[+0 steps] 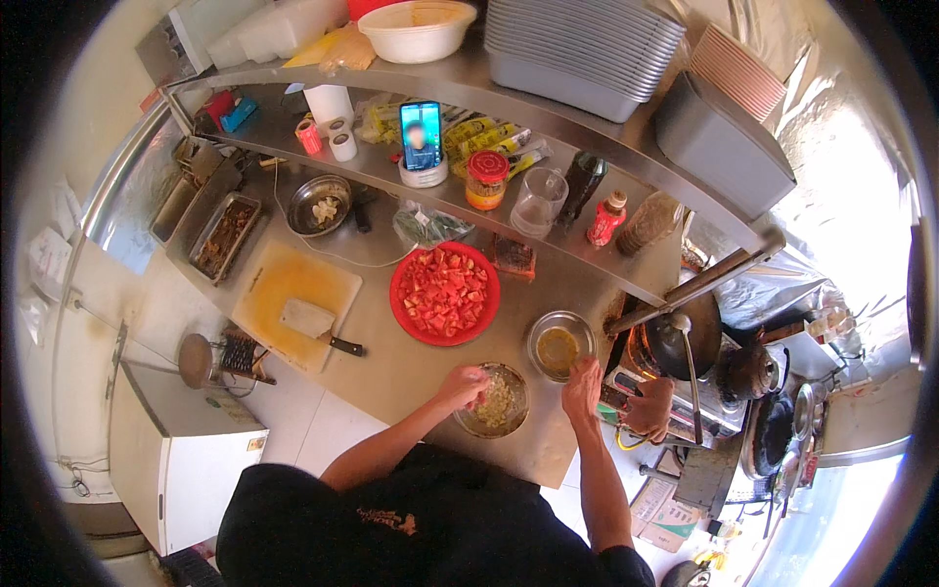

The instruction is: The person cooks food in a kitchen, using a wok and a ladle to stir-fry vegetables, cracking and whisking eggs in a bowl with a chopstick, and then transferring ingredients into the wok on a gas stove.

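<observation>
My left hand (466, 387) is over the left side of a steel bowl of chopped pale pieces, likely garlic (496, 402). Its fingers curl inward, and whether they pinch anything is hidden. At the near right rim of a second metal bowl (538, 326), my right hand (582, 385) has its fingers closed on the edge. Yellowish liquid (557, 348) covers the bottom of that bowl. Beyond both hands sits a red basin (396, 312) heaped with cut tomatoes (444, 290). A cleaver (308, 319) lies on a stained cutting board (282, 275) to the left.
A metal shelf (601, 268) crosses behind the counter, bearing a phone (421, 136), a red-lidded jar (487, 183) and a glass mug (539, 202). To the right are a wok (686, 352) with a ladle (689, 381) and a kettle (744, 370). A pan (319, 205) stands back left.
</observation>
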A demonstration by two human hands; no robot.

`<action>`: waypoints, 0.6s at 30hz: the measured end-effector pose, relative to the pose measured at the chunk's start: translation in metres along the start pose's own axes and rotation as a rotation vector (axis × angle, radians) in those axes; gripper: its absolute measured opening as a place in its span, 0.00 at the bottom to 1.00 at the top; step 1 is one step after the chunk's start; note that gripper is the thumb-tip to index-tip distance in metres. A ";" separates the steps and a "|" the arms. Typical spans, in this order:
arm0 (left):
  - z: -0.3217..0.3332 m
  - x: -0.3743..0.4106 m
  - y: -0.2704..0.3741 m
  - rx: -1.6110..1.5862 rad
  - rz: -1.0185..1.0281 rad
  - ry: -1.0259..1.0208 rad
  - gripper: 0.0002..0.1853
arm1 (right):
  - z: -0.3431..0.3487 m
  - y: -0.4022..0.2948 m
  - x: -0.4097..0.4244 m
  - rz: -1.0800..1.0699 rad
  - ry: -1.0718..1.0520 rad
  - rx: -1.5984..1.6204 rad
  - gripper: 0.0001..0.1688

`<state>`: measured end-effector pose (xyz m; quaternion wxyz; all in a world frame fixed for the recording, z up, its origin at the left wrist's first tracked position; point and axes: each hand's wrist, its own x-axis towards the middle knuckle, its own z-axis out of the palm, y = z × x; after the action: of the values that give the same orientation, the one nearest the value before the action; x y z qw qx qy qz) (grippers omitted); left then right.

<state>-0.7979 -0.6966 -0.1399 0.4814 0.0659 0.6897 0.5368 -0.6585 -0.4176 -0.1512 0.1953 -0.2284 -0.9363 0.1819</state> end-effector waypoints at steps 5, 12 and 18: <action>-0.042 -0.039 -0.064 -0.101 -0.082 0.030 0.13 | 0.033 0.013 0.017 0.091 -0.176 -0.030 0.14; -0.064 -0.067 -0.093 -0.221 -0.086 0.148 0.11 | 0.030 -0.015 0.035 0.207 -0.344 -0.100 0.15; -0.060 -0.072 -0.069 -0.195 -0.100 0.118 0.11 | 0.038 -0.011 0.042 0.004 -0.251 -0.171 0.18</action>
<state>-0.7747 -0.8102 -0.1548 0.4700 -0.0476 0.6638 0.5798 -0.7139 -0.4149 -0.1671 0.0564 -0.2215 -0.9649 0.1289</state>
